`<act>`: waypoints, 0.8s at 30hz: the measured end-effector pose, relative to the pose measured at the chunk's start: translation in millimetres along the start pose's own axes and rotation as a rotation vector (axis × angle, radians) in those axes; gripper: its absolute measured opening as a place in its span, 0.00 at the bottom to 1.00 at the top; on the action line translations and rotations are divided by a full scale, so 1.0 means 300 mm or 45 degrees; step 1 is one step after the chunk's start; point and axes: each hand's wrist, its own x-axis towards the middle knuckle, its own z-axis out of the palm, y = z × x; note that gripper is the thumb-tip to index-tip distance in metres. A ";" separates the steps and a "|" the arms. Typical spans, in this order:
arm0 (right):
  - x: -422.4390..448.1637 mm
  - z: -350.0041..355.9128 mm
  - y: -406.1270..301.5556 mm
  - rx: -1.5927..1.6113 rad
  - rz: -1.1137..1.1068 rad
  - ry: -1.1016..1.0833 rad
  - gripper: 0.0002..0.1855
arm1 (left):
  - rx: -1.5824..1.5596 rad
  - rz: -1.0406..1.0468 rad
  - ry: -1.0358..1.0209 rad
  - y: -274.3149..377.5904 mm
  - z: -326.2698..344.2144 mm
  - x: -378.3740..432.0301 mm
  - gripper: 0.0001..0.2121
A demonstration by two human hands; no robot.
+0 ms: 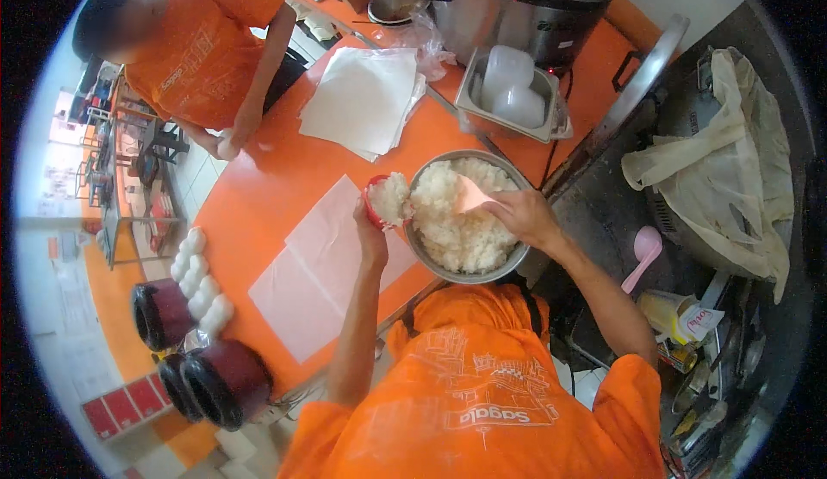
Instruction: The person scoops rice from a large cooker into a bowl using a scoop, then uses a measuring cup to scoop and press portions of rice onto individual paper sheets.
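Note:
My left hand (373, 237) grips a small red cup (373, 210) heaped with cooked white rice (390, 200); the cup is tilted beside the rim of a round metal bowl (476, 279). Loose rice (468, 246) fills much of that bowl. In my right hand (524, 217) is a pale pink rice paddle (471, 196), its blade against the mound of rice. Flat white paper sheets (323, 272) lie on the orange table (258, 188), partly under my left forearm and the bowl.
Across the table a person (207, 59) holds a small white lump. White wrapped bundles (201, 279) line the left edge near dark red canisters (226, 375). Beyond the bowl are a paper stack (362, 101), a metal pan of plastic containers (507, 123) and a large cooker (517, 14). A pink ladle (646, 249) lies right.

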 end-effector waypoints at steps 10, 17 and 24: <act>-0.130 0.002 -0.199 -0.085 0.229 0.109 0.16 | 0.770 0.311 -0.054 0.127 0.155 -0.089 0.23; -0.277 0.025 -0.416 -0.539 0.179 0.046 0.17 | 0.768 0.386 -0.093 0.121 0.296 -0.190 0.21; -0.349 -0.111 -0.370 -0.282 0.223 0.102 0.19 | 0.109 -0.014 -0.259 0.131 0.296 -0.229 0.25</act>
